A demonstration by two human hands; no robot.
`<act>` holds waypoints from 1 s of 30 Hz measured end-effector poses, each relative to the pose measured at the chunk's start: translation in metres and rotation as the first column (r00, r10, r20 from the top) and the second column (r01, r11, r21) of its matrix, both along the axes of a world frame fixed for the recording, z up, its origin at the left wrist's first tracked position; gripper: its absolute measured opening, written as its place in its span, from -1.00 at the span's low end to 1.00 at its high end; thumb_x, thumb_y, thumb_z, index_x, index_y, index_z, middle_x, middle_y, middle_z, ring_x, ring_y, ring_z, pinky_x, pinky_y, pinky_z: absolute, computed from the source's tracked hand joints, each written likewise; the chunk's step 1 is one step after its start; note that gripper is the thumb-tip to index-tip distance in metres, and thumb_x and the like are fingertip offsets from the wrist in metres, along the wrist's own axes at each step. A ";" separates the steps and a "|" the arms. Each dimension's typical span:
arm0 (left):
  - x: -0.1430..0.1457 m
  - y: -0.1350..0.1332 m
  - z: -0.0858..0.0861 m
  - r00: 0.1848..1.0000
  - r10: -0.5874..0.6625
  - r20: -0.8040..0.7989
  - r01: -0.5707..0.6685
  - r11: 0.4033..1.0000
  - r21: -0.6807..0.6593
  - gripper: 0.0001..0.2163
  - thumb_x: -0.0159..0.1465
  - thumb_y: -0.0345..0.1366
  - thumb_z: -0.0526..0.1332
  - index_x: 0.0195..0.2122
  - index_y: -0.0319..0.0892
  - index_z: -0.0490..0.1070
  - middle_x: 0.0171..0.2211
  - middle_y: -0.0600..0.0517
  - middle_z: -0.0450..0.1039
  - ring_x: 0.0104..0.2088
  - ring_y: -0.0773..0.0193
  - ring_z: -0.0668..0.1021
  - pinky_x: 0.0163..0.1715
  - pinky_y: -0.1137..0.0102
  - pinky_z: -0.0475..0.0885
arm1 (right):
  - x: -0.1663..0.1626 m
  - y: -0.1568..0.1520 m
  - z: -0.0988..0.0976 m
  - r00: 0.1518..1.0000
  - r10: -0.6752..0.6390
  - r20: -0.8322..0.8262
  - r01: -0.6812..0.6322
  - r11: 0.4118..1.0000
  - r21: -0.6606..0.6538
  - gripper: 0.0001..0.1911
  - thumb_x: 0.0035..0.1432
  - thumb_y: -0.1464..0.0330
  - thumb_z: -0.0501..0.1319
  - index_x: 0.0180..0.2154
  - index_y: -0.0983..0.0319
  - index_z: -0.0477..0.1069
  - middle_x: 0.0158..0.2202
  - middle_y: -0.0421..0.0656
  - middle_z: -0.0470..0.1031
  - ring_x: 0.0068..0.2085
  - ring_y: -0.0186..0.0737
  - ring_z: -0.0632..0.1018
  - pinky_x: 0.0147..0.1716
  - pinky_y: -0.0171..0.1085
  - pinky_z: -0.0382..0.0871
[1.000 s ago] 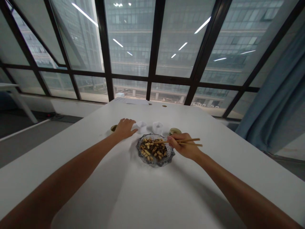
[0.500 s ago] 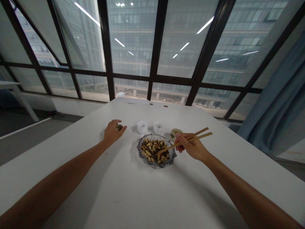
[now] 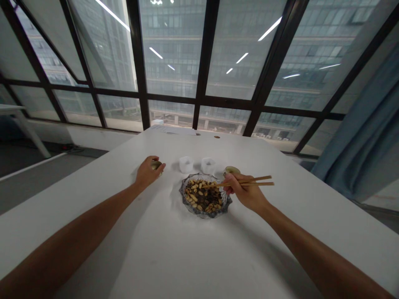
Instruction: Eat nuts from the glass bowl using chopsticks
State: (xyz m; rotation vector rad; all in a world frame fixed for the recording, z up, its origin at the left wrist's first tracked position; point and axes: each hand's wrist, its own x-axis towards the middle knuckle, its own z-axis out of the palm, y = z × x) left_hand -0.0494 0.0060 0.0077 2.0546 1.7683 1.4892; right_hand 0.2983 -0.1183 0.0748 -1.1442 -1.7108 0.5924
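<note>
My right hand (image 3: 243, 192) pinches a pair of wooden chopsticks (image 3: 257, 181), their tips over the food in a clear glass bowl (image 3: 229, 203) with a jagged rim. Pale, nut-like pieces (image 3: 195, 198) and dark seeds (image 3: 204, 202) fill the bowl; I cannot tell whether the tips grip a piece. A small round cup (image 3: 232, 170) with dark lettering stands just behind my right hand, partly hidden by it. To the left, my left hand (image 3: 148, 171) curls its fingers around a similar small cup (image 3: 156, 165), mostly hidden by the hand.
Two small white containers (image 3: 186, 165) stand side by side behind the bowl on the white table (image 3: 149, 245). Papers (image 3: 177, 131) lie at the far table edge by the windows. A blue curtain (image 3: 355, 137) hangs on the right, and another table (image 3: 28, 124) stands far left.
The chopsticks have tilted flatter, and their tips have moved up toward the back of the bowl. My right hand has shifted slightly left. My left hand stays at its cup.
</note>
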 end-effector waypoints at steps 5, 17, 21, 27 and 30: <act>0.000 0.000 0.001 1.000 -0.010 -0.011 0.010 1.000 -0.006 -0.67 0.19 -0.03 0.25 -0.11 -0.10 0.40 -0.08 -0.09 0.55 -0.08 0.07 0.58 0.01 0.16 0.46 | 0.007 -0.003 0.010 0.997 0.027 -0.069 -0.026 0.999 0.021 -0.35 0.19 -0.20 0.15 -0.55 0.22 0.48 -0.66 -0.15 0.48 -0.66 -0.30 0.48 -0.69 -0.34 0.39; -0.001 0.001 0.000 1.000 -0.021 -0.017 0.021 1.000 0.016 -0.66 0.18 -0.03 0.24 -0.12 -0.12 0.40 -0.09 -0.10 0.55 -0.09 0.08 0.58 -0.01 0.19 0.46 | 0.010 -0.007 0.012 0.980 0.198 0.021 -0.195 0.975 -0.104 -0.37 0.20 -0.18 0.16 -0.51 0.24 0.52 -0.66 -0.14 0.52 -0.65 -0.29 0.52 -0.67 -0.37 0.44; 0.000 0.001 -0.001 1.000 -0.017 -0.003 0.017 1.000 0.017 -0.66 0.18 -0.04 0.26 -0.12 -0.12 0.40 -0.11 -0.10 0.55 -0.10 0.08 0.58 -0.02 0.18 0.47 | 0.011 -0.005 0.011 0.981 0.192 0.021 -0.188 0.976 -0.106 -0.37 0.19 -0.18 0.17 -0.50 0.25 0.52 -0.66 -0.14 0.52 -0.65 -0.31 0.52 -0.67 -0.39 0.43; 0.000 0.002 0.000 1.000 -0.021 -0.001 0.021 1.000 0.018 -0.68 0.18 -0.05 0.26 -0.13 -0.12 0.41 -0.10 -0.10 0.55 -0.10 0.07 0.59 -0.01 0.16 0.47 | 0.009 -0.007 0.012 0.981 0.194 0.003 -0.192 0.971 -0.140 -0.35 0.14 -0.21 0.19 -0.53 0.24 0.50 -0.67 -0.13 0.52 -0.68 -0.32 0.50 -0.70 -0.40 0.41; 0.000 0.001 0.000 1.000 -0.018 0.005 0.018 1.000 0.008 -0.67 0.18 -0.04 0.26 -0.12 -0.11 0.41 -0.11 -0.09 0.55 -0.11 0.07 0.58 -0.01 0.16 0.46 | 0.010 -0.002 0.011 0.989 0.119 -0.089 -0.131 0.981 -0.141 -0.33 0.06 -0.25 0.22 -0.55 0.25 0.48 -0.70 -0.13 0.49 -0.71 -0.32 0.47 -0.73 -0.39 0.38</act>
